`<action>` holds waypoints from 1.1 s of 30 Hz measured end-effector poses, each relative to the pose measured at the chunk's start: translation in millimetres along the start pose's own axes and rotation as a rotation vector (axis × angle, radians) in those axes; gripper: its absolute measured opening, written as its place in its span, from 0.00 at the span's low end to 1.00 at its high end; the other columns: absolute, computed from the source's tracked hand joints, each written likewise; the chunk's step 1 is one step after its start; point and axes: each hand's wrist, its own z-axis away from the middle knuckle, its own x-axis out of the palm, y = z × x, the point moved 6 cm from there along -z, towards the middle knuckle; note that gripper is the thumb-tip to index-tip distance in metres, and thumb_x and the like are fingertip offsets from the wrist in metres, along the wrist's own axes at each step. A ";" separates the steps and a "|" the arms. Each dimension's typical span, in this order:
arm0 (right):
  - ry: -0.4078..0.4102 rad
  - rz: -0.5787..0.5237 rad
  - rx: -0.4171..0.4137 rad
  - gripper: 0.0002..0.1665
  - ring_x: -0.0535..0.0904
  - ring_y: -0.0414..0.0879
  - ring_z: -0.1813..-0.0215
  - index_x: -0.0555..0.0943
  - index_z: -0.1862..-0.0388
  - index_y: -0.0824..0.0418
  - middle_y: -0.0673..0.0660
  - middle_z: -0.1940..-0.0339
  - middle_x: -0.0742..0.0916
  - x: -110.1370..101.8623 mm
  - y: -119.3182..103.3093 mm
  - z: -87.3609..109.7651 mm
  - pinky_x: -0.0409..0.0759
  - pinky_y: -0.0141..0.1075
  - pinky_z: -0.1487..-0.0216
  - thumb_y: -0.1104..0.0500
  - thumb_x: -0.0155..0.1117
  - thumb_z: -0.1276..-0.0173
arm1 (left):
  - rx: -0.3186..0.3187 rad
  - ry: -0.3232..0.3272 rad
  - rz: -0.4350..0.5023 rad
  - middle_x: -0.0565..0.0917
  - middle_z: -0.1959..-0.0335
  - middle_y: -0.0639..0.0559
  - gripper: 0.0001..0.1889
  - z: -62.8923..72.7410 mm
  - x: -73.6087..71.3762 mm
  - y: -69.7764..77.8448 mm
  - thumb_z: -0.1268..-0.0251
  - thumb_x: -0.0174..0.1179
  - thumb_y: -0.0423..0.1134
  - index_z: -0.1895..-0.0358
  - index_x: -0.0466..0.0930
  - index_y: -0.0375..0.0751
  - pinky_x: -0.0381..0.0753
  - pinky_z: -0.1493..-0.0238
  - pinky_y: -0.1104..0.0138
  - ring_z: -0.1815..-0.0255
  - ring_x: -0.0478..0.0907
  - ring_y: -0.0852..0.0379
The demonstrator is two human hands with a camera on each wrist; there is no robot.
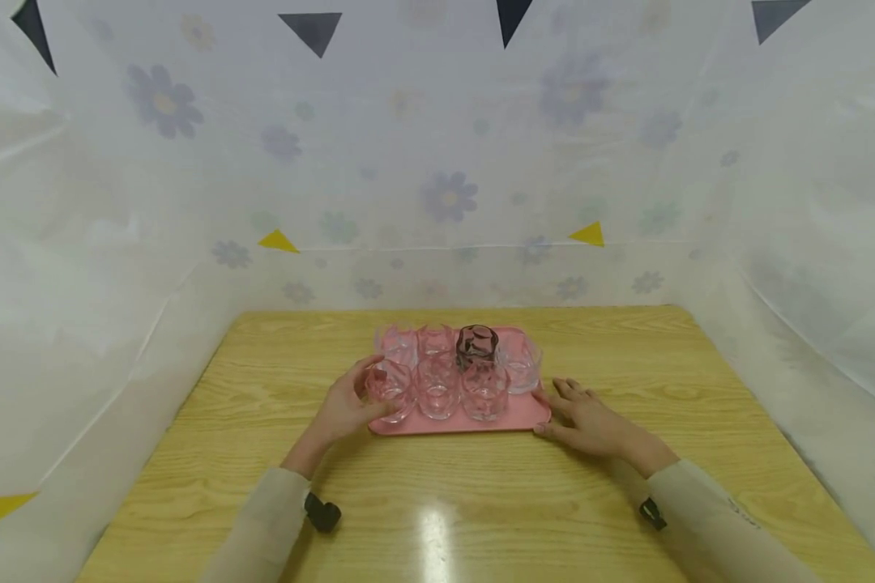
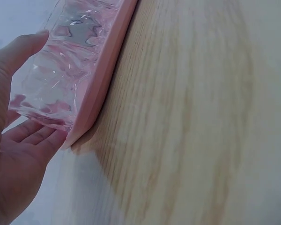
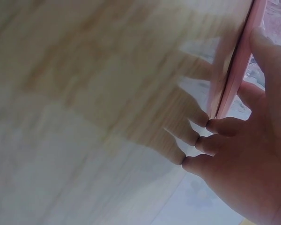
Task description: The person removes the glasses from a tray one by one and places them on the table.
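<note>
A pink tray (image 1: 527, 417) lies on the table with several clear faceted glasses in two rows. One dark glass (image 1: 477, 344) stands in the back row. My left hand (image 1: 341, 409) holds the front left glass (image 1: 394, 384), its thumb across the near side and its fingers round the outer side. In the left wrist view, the fingertips are low by the tray's corner. My right hand (image 1: 591, 425) is at the tray's right front corner, thumb against the pink rim (image 3: 243, 58). Its other fingers are spread, several fingertips (image 3: 196, 161) resting on the tabletop.
The wooden table (image 1: 437, 478) has bare wood in front of and beside the tray. White flower-printed sheeting (image 1: 445, 146) walls in the back and both sides. Each sleeve has a dark band at the wrist.
</note>
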 end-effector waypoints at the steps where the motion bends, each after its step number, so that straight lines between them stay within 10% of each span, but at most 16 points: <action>1: 0.001 0.000 -0.002 0.46 0.52 0.78 0.17 0.62 0.15 0.56 0.79 0.17 0.61 0.0 0.1 0.2 0.52 0.78 0.23 0.33 0.57 0.21 | -0.001 0.004 -0.006 0.81 0.35 0.34 0.47 -0.3 0.2 -0.3 0.42 0.79 0.38 0.20 0.64 0.40 0.75 0.30 0.44 0.30 0.77 0.35; 33: -0.002 -0.020 0.001 0.45 0.51 0.78 0.17 0.63 0.15 0.57 0.78 0.17 0.61 -1.7 -3.1 1.2 0.51 0.78 0.23 0.35 0.58 0.21 | -0.039 0.068 -0.046 0.85 0.41 0.41 0.42 4.7 -20.3 7.6 0.44 0.82 0.43 0.26 0.71 0.43 0.83 0.41 0.59 0.39 0.81 0.44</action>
